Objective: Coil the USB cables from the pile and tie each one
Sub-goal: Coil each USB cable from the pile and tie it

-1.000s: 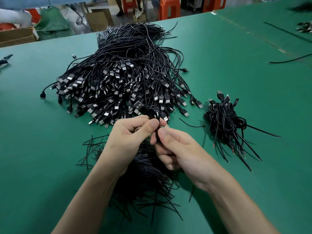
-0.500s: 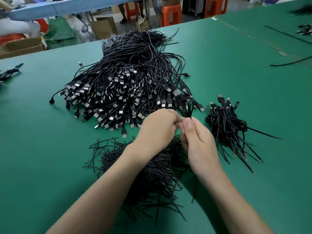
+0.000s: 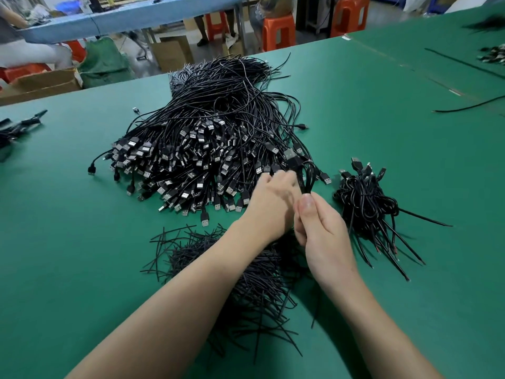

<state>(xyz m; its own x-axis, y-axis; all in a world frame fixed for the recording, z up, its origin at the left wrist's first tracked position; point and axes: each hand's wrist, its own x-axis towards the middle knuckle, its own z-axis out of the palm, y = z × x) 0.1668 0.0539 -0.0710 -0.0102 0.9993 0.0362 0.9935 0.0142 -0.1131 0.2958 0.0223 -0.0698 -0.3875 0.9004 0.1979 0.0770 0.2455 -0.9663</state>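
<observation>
A big pile of loose black USB cables (image 3: 196, 149) lies on the green table (image 3: 68, 255), plugs facing me. Just above the table, my right hand (image 3: 319, 228) grips a folded, coiled black cable (image 3: 306, 176) by its lower end, thumb up. My left hand (image 3: 270, 203), blurred, is at the same coil with its fingers curled at the cable. To the right lies a small heap of coiled, tied cables (image 3: 366, 203). A heap of short black tie wires (image 3: 246, 280) lies under my forearms.
Loose black cables (image 3: 470, 105) and another bundle (image 3: 492, 56) lie at the far right. A dark tool or clips (image 3: 19, 124) sit at the left edge. Beyond the table stand orange stools (image 3: 278, 31), cardboard boxes (image 3: 169, 53) and a blue workbench.
Both hands carried the coiled cable up and to the right, towards the tied heap. The left hand keeps working at the coil; the camera has tilted up.
</observation>
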